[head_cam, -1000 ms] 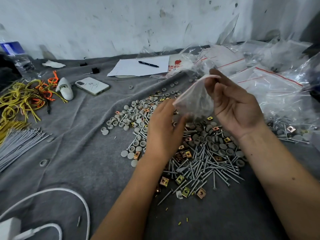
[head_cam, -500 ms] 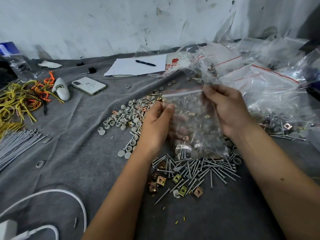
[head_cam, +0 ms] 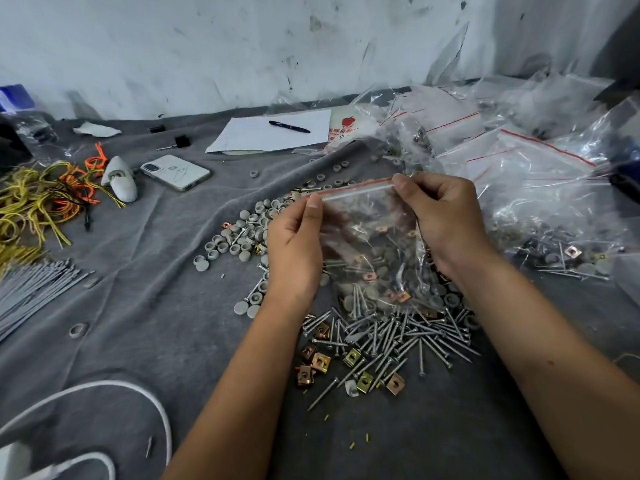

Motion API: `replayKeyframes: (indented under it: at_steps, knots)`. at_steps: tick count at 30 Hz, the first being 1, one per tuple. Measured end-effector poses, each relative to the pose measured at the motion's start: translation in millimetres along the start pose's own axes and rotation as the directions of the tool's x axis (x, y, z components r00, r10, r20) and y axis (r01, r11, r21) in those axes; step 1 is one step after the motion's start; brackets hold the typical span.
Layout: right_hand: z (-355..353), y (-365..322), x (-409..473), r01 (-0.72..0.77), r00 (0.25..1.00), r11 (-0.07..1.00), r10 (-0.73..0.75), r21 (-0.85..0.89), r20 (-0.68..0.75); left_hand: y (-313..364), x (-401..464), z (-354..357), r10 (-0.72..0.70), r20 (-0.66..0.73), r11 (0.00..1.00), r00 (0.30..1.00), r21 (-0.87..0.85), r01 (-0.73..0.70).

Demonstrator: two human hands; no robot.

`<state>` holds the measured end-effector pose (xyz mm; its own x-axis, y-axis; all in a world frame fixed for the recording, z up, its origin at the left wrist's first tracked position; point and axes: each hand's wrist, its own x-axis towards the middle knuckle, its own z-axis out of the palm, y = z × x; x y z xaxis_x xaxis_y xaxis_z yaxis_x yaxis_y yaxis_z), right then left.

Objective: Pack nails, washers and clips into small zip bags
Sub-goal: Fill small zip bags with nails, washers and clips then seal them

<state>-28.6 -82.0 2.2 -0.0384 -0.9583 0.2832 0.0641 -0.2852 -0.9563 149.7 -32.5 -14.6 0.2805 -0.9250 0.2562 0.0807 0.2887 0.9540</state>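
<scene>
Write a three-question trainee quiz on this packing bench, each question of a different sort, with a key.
1. True or false: the left hand and the right hand each pinch one end of the zip bag at its red-striped top.
2. Multiple choice: what lies on the white paper at the back? A. a phone B. a black pen C. a nail
3. Fill in: the loose nails lie on a grey ____.

Key: 1 true; 2 B; 3 cloth.
</scene>
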Motion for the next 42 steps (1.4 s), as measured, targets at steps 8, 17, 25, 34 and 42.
replayKeyframes:
  at_steps: [8,17,25,34,42]
  knots:
    - [-3.1,-1.1,-0.3,0.119,0.992,0.99,-0.121,0.07,0.03,5.9,-2.3,-1.1,0.05,0.04,0.999,0.998,0.001,-0.05]
    - [-1.0,2.2,-1.4,0.104,0.98,0.99,-0.118,0.091,0.16,1.8,0.1,-5.1,0.089,-0.026,0.996,0.996,-0.017,-0.09]
    - [-1.6,1.2,-1.0,0.132,0.98,0.984,-0.147,0.119,0.132,3.5,-2.6,-1.8,0.069,0.06,0.996,0.996,-0.054,-0.066]
    - [2.1,3.4,-4.1,0.304,0.917,0.942,-0.249,-0.141,0.313,-2.1,0.2,-3.4,0.112,0.165,0.946,0.98,0.283,-0.156]
    - [2.3,3.4,-5.2,0.324,0.903,0.919,-0.228,-0.227,0.366,-3.0,2.8,-6.4,0.207,0.163,0.861,0.965,0.437,-0.258]
